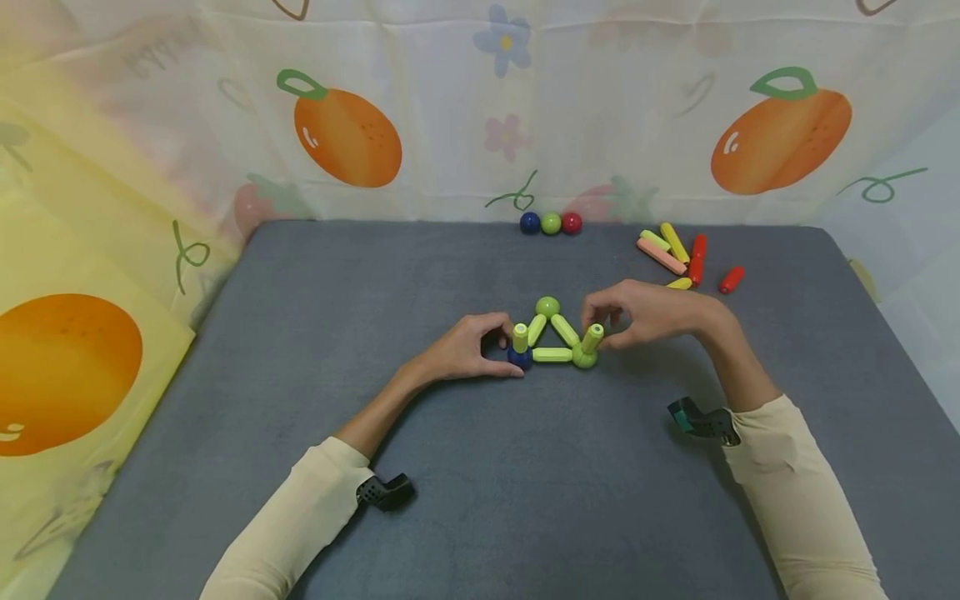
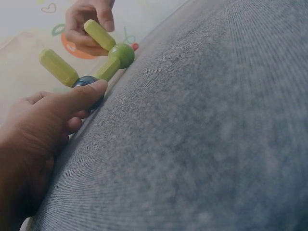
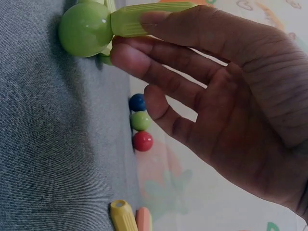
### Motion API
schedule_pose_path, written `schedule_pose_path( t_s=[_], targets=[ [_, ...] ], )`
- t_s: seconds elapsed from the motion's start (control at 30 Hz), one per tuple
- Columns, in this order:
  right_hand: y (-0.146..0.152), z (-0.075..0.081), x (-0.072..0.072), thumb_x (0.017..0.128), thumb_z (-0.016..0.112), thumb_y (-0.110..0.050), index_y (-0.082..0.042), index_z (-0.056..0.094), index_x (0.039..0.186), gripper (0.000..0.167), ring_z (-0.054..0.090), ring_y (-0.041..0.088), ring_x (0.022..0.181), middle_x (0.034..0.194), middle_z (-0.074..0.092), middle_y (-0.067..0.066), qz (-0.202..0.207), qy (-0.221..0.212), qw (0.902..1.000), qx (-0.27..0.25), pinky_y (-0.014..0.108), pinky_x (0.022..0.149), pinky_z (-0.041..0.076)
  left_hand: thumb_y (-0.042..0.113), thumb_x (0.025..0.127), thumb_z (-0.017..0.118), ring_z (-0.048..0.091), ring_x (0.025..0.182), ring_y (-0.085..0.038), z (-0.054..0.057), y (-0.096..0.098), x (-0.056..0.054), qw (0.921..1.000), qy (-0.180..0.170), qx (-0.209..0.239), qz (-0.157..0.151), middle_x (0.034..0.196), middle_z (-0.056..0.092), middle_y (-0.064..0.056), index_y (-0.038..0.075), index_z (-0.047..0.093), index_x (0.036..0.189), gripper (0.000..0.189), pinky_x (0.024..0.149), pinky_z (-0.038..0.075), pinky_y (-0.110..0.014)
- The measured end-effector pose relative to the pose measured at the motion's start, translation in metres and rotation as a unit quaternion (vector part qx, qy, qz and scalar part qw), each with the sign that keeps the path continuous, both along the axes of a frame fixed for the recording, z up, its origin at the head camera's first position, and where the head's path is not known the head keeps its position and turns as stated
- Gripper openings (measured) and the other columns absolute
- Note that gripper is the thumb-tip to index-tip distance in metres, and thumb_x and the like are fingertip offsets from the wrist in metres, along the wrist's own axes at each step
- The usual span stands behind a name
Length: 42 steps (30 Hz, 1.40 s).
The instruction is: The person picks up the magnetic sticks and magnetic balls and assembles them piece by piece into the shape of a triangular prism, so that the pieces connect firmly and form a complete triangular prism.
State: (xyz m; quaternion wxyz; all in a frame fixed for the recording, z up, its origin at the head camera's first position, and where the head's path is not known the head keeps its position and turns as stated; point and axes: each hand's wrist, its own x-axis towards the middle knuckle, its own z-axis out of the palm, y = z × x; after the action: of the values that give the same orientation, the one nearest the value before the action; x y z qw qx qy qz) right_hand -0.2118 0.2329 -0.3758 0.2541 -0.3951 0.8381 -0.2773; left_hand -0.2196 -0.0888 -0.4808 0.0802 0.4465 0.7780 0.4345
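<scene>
The flat triangular frame of yellow-green rods and glossy balls (image 1: 552,355) lay on the grey cloth-covered counter (image 1: 465,467) between the hands, its three sides judged complete. A short yellow-green upright rod (image 1: 520,338) stood on the dark blue corner ball (image 1: 519,359) at near left; a leaning yellow-green rod (image 1: 592,338) rose from the light green corner ball (image 1: 584,359) at near right. The light green far ball (image 1: 547,307) bore no upright, so that corner was judged unfinished. The row of blue, green and red balls (image 1: 551,223) at the far edge and the loose coloured rods (image 1: 674,243) at far right appeared unused. The left hand (image 1: 474,347) gripped the dark blue corner ball between thumb and fingers; the right hand (image 1: 656,310) pinched the leaning rod. The right wrist view confirmed its thumb on that rod, a contact unclear from the head. The left wrist view showed both uprights side-on but omitted the far ball. Only the head view recorded the whole triangle.
</scene>
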Motion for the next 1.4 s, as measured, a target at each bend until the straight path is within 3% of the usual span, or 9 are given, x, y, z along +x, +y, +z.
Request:
schedule_pose_path(
  t_s=[0.2, 0.4, 0.6, 0.77, 0.9, 1.07, 1.17, 1.27, 1.4],
  targets=[
    [-0.003, 0.001, -0.001, 0.094, 0.079, -0.016, -0.014, 0.070, 0.113, 0.021, 0.066, 0.011, 0.095, 0.109, 0.071, -0.003, 0.013, 0.011, 0.9999, 0.001, 0.037, 0.089, 0.057, 0.020, 0.081, 0.092, 0.060, 0.089, -0.011, 0.002, -0.001, 0.001, 1.0000, 0.001, -0.001, 0.003, 0.096, 0.066, -0.003, 0.012, 0.065, 0.106, 0.038, 0.085, 0.052, -0.028],
    [-0.006, 0.002, 0.000, 0.094, 0.079, -0.013, -0.015, 0.070, 0.112, 0.021, 0.066, 0.010, 0.094, 0.108, 0.072, -0.005, 0.011, 0.006, 0.9999, 0.008, 0.041, 0.091, 0.057, 0.020, 0.081, 0.092, 0.060, 0.089, -0.011, 0.002, -0.001, 0.001, 1.0000, 0.005, -0.001, 0.006, 0.096, 0.066, -0.003, 0.012, 0.065, 0.106, 0.038, 0.085, 0.052, -0.028],
    [-0.001, 0.004, -0.001, 0.093, 0.076, -0.005, -0.014, 0.068, 0.122, 0.032, 0.067, 0.014, 0.104, 0.117, 0.071, -0.002, 0.017, 0.001, 0.9998, 0.010, 0.043, 0.094, 0.057, 0.020, 0.081, 0.093, 0.060, 0.088, -0.011, 0.003, -0.001, 0.000, 0.9999, 0.005, -0.003, 0.010, 0.095, 0.065, -0.002, 0.012, 0.065, 0.105, 0.037, 0.084, 0.052, -0.028],
    [0.010, 0.005, -0.009, 0.098, 0.066, 0.000, -0.009, 0.066, 0.127, 0.031, 0.068, 0.018, 0.109, 0.121, 0.071, 0.003, -0.033, 0.012, 0.9994, 0.004, 0.037, 0.094, 0.058, 0.021, 0.081, 0.092, 0.059, 0.088, -0.011, 0.003, 0.000, -0.001, 0.9999, 0.006, -0.004, 0.010, 0.094, 0.064, -0.002, 0.013, 0.064, 0.105, 0.037, 0.084, 0.051, -0.028],
    [0.011, -0.001, -0.027, 0.101, 0.065, -0.004, 0.000, 0.065, 0.126, 0.025, 0.069, 0.029, 0.110, 0.121, 0.071, 0.016, -0.115, 0.078, 0.9902, 0.000, 0.045, 0.095, 0.057, 0.021, 0.082, 0.092, 0.059, 0.088, -0.011, 0.004, 0.000, -0.002, 0.9999, 0.007, -0.004, 0.010, 0.095, 0.064, -0.002, 0.013, 0.064, 0.105, 0.037, 0.084, 0.051, -0.028],
    [-0.005, -0.016, -0.069, 0.100, 0.061, 0.001, 0.009, 0.053, 0.139, 0.040, 0.062, 0.046, 0.124, 0.135, 0.061, 0.030, -0.179, 0.148, 0.9726, -0.003, 0.060, 0.105, 0.049, 0.021, 0.081, 0.093, 0.059, 0.087, -0.011, 0.004, -0.003, 0.000, 0.9998, 0.012, -0.006, 0.012, 0.094, 0.064, -0.002, 0.013, 0.064, 0.104, 0.038, 0.083, 0.051, -0.028],
    [-0.014, -0.026, -0.093, 0.098, 0.058, 0.007, 0.012, 0.043, 0.147, 0.051, 0.047, 0.051, 0.140, 0.149, 0.047, 0.034, -0.184, 0.181, 0.9661, -0.009, 0.063, 0.118, 0.037, 0.021, 0.080, 0.093, 0.059, 0.086, -0.010, 0.003, -0.005, 0.002, 0.9998, 0.015, -0.004, 0.012, 0.092, 0.064, -0.002, 0.013, 0.064, 0.103, 0.038, 0.082, 0.052, -0.028],
    [-0.018, -0.032, -0.107, 0.095, 0.059, 0.010, 0.015, 0.038, 0.150, 0.059, 0.031, 0.052, 0.150, 0.157, 0.035, 0.037, -0.173, 0.202, 0.9639, 0.018, 0.063, 0.124, 0.026, 0.022, 0.082, 0.092, 0.059, 0.087, -0.010, 0.001, -0.003, 0.002, 0.9999, 0.016, -0.003, 0.004, 0.093, 0.064, -0.002, 0.013, 0.063, 0.104, 0.037, 0.083, 0.052, -0.028],
    [-0.021, -0.036, -0.114, 0.090, 0.061, 0.011, 0.017, 0.052, 0.137, 0.048, 0.040, 0.053, 0.141, 0.146, 0.046, 0.038, -0.150, 0.229, 0.9611, 0.038, 0.063, 0.119, 0.032, 0.021, 0.082, 0.092, 0.059, 0.087, -0.010, 0.001, -0.003, 0.001, 0.9999, 0.010, 0.001, 0.000, 0.094, 0.064, -0.002, 0.013, 0.064, 0.104, 0.037, 0.084, 0.052, -0.027]
  ],
)
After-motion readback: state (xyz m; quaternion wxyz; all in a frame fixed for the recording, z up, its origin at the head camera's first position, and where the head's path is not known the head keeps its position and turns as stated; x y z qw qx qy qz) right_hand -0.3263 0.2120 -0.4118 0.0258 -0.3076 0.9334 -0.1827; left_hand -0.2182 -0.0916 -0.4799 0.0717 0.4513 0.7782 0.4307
